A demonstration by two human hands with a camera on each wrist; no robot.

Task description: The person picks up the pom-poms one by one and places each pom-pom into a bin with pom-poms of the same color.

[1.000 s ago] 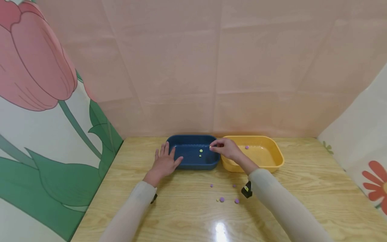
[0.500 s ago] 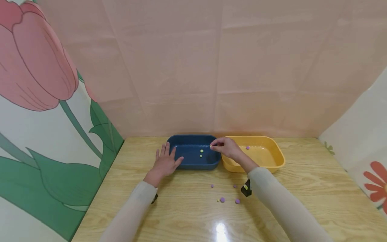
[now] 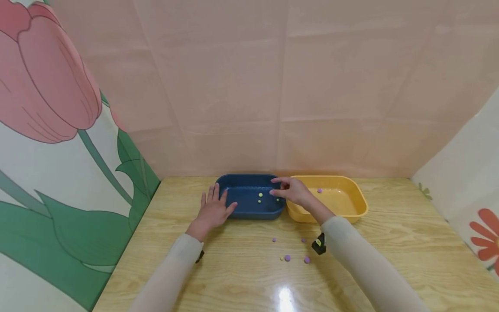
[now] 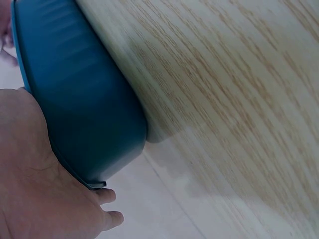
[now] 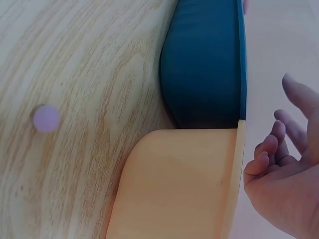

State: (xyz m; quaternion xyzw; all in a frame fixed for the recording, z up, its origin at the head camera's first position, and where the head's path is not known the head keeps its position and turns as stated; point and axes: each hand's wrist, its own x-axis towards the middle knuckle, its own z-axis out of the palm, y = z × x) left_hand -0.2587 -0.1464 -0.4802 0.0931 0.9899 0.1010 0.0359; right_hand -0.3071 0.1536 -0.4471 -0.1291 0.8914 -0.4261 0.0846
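While the right hand (image 3: 294, 192) hangs over the seam between the two trays, its thumb and forefinger stand apart with nothing seen between them; the other fingers curl loosely, nothing visible in them. Just under the thumb tip, a small green piece (image 3: 278, 199) lies in the blue tray (image 3: 241, 207). Left of that same hand, deeper in the tray, two more: larger yellow-green piece (image 3: 260, 195), smaller yellow-green piece (image 3: 259, 201). Left hand (image 3: 212, 212) has fingers spread, resting on the tray's left end, palm over the rim in the left wrist view; no piece seen with it.

Right of the right hand's fingers, the yellow tray (image 3: 341, 203), set against the blue one, holds one purple piece (image 3: 319, 190).

Progress, judged by colour: looks like sorting, roughly mid-way. Done: three yellow-green in blue, one purple in yellow, as far as visible; the right hand and wrist hide part of the yellow tray. Left: five on the table (image 3: 234, 268), nearer the body than the right hand, left of its forearm: two small purple pieces (image 3: 274, 239), two larger purple pieces (image 3: 287, 258) and a tiny yellow piece (image 3: 282, 258) just beside the left-hand larger one.
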